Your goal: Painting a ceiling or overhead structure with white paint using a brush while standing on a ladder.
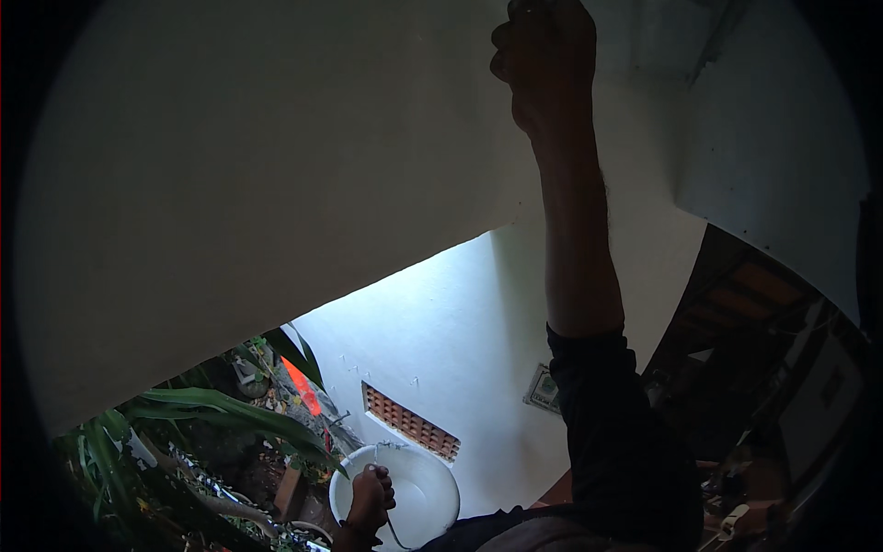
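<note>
I see the right hand (543, 55) at top centre of the frame, raised w/ fingers curled tight into a fist against the white ceiling (230, 184); can't tell if it grips anything. Left hand (370, 501) at bottom centre, fingers closed on the rim of a white basin (432, 488), below a brick vent (409, 423). Green plants (212, 414) lower left.

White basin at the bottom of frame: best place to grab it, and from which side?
Grip the white basin by its rolled rim at the near-left edge, beside the left hand. The far side sits close to the wall, and plants crowd the left.
</note>
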